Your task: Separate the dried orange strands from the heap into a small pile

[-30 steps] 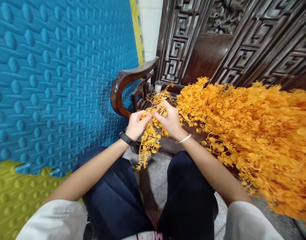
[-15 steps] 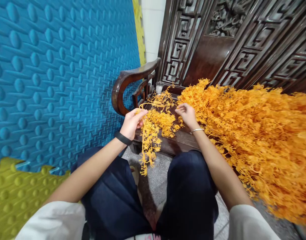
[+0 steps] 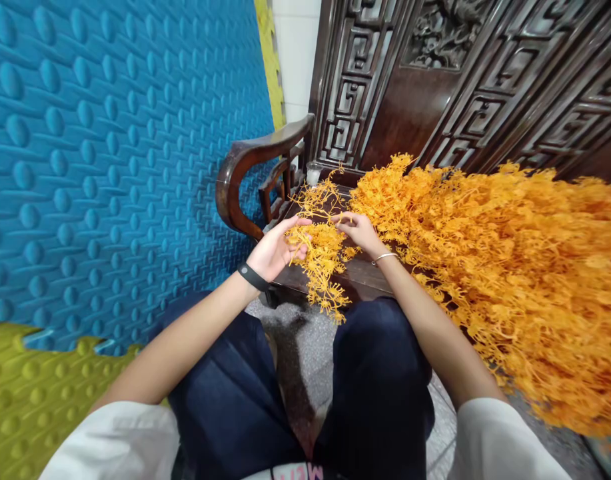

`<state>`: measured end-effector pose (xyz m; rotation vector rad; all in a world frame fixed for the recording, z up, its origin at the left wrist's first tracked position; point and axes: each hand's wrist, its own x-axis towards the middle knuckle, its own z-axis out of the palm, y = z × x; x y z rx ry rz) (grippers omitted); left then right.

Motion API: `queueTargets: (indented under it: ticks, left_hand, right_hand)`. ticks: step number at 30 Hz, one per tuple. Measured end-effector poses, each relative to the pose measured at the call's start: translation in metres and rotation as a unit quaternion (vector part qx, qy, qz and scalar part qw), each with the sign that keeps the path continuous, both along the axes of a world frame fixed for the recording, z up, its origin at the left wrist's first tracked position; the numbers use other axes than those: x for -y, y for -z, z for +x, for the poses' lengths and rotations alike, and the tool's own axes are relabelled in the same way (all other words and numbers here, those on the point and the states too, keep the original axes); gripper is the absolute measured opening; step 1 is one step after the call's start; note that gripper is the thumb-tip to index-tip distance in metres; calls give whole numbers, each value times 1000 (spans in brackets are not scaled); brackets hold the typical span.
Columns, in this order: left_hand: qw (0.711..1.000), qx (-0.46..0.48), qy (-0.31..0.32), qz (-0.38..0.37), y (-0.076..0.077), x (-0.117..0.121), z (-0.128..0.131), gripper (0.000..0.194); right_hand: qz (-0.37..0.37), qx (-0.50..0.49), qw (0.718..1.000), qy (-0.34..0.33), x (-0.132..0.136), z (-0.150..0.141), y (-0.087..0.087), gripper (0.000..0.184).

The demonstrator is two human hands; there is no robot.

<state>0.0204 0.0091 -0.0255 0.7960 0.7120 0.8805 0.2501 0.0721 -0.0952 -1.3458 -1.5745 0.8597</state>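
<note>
My left hand [image 3: 275, 252] is palm up with thumb and fingers apart, and part of an orange plastic flower spray [image 3: 328, 267] lies against its fingers. The spray's lower end hangs over the front edge of the dark wooden seat [image 3: 368, 272]. My right hand [image 3: 359, 231] has its fingertips pinched on a thin orange stem at the upper part of the loose sprays. Just behind both hands, a thinner, sparse orange sprig [image 3: 319, 195] rests on the seat.
A large heap of orange plastic sprays [image 3: 525, 267] covers the seat's right side. A curved wooden armrest [image 3: 230, 177] rises at left. Behind stands a carved wooden backrest [image 3: 405, 120], with a clear cup [image 3: 314, 173] in the corner. Blue foam matting [image 3: 110, 167] fills the left.
My left hand has loosened from a pinch on the spray and opened. My right hand has moved left to the loose sprays. The hanging end has swung right and higher.
</note>
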Motion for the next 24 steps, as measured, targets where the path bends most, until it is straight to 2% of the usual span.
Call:
queueTargets:
  ticks: [7, 11, 14, 16, 18, 20, 22, 24]
  left_hand:
    - [1000, 9, -23, -4, -1, 1, -4, 22]
    - [999, 22, -37, -24, -3, 3, -5, 19]
    - [999, 17, -32, -34, -5, 3, -6, 23]
    - [999, 8, -15, -42, -6, 2, -7, 32]
    - [999, -8, 7, -46, -5, 1, -7, 38]
    - [998, -27, 27, -41, -2, 0, -8, 36]
    - [998, -35, 40, -27, 2, 0, -8, 28]
    - [998, -42, 39, -22, 6, 1, -8, 25]
  right_hand:
    - [-15, -28, 999, -3, 1, -4, -1, 17]
    - [-15, -45, 998, 39, 2, -6, -4, 13]
    - [65, -93, 984, 140, 11, -13, -21, 11]
    - [140, -118, 968, 171, 25, -22, -40, 11]
    - [191, -109, 969, 111, 45, -34, -62, 15]
    - [200, -59, 978, -26, 65, -48, -80, 25]
    - [195, -4, 968, -160, 81, -60, -91, 39]
    - [201, 43, 949, -240, 88, -68, -93, 45]
